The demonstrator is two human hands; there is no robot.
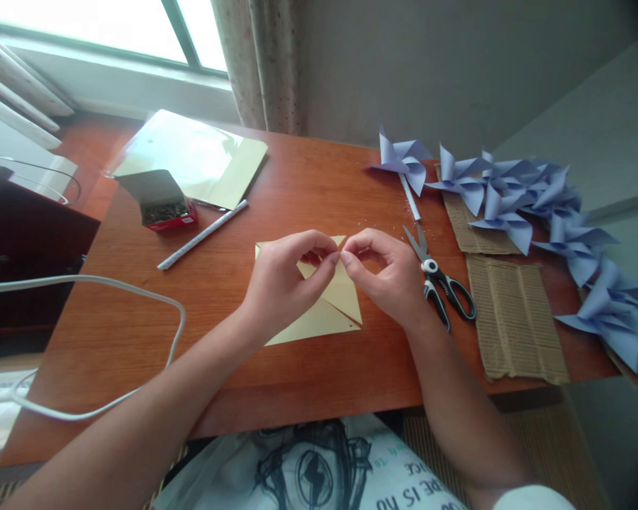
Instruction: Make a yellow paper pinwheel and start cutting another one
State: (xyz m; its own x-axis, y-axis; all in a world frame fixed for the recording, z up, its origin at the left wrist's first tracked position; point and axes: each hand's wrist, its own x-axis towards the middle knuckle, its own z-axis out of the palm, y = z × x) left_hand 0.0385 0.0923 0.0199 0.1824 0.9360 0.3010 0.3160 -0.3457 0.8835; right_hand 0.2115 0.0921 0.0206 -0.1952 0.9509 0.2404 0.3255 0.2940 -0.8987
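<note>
A square of pale yellow paper lies on the table, with diagonal slits running in from its corners and a dark dot near the lower right one. Above its upper part, my left hand and my right hand meet fingertip to fingertip. Both are closed in a pinch. Whatever sits between the fingers is too small or hidden to make out. Just right of my right hand are the scissors, lying with blades apart and black-and-white handles toward me.
An open red box of small dark pieces stands left, beside a rolled paper stick and a packet of yellow paper. Several purple paper pinwheels sit at right near corrugated cardboard. A white cable loops over the left edge.
</note>
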